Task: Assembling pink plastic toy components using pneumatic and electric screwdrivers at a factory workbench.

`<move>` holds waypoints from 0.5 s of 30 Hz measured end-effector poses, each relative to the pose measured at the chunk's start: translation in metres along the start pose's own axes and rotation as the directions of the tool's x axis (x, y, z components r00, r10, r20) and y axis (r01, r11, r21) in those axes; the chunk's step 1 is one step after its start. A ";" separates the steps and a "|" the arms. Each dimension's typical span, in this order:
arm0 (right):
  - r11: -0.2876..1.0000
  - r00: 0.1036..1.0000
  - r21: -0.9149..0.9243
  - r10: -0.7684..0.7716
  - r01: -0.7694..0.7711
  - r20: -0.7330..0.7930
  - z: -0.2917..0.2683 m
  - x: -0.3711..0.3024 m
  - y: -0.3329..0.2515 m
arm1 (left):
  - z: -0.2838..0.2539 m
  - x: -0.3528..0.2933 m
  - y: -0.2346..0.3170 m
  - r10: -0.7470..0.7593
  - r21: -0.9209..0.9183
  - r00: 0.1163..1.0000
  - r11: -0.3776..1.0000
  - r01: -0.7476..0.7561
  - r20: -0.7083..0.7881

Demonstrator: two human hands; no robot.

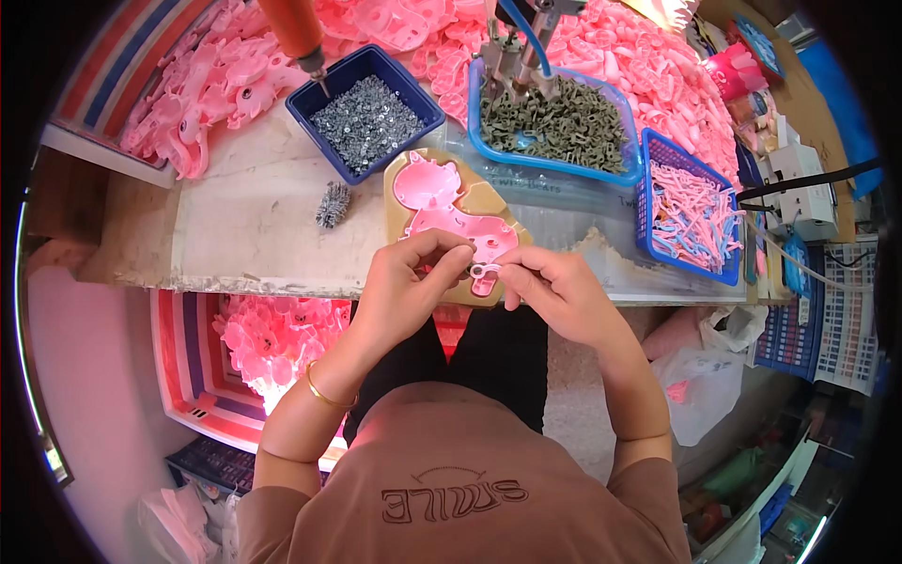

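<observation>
My left hand (413, 277) and my right hand (564, 287) meet above the near end of a pink plastic shell half (460, 226). The shell lies hollow side up in a tan holding block (401, 183) at the table's front edge. Between my right thumb and fingers is a small pale pink plastic piece with a ring-shaped end (486, 270). My left thumb and forefinger pinch close beside that ring, at a small dark bit that is mostly hidden. Both hands are closed.
Beyond the block stand a dark blue tray of screws (299, 105), a light blue tub of grey-green parts (564, 167) and a blue basket of pink and blue strips (691, 258). An orange power screwdriver (293, 33) hangs overhead. Pink shells (207, 99) heap the back; a bristly grey cluster (334, 205) lies left.
</observation>
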State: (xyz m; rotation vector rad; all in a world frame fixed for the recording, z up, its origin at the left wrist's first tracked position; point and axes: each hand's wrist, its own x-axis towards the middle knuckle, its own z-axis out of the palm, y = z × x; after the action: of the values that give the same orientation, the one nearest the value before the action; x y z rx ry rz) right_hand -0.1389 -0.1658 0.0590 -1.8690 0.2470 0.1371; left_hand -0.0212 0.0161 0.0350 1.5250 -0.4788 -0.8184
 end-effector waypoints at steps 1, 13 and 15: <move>1.000 1.000 -0.002 -0.021 0.021 -0.009 0.002 0.001 0.003 | 0.000 0.000 0.000 0.008 0.018 1.000 1.000 -0.008 0.000; 0.997 0.991 -0.062 -0.049 0.041 -0.123 0.008 0.002 0.001 | 0.001 0.005 -0.006 -0.036 -0.092 0.998 0.995 0.040 0.043; 0.998 0.991 -0.044 -0.042 0.037 -0.130 0.008 0.002 0.002 | 0.000 0.005 -0.006 -0.041 -0.164 0.997 0.985 0.051 0.061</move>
State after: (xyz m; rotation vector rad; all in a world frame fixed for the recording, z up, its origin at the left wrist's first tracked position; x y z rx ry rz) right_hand -0.1377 -0.1592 0.0543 -1.9252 0.2994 -0.0081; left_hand -0.0188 0.0138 0.0278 1.3661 -0.4081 -0.9170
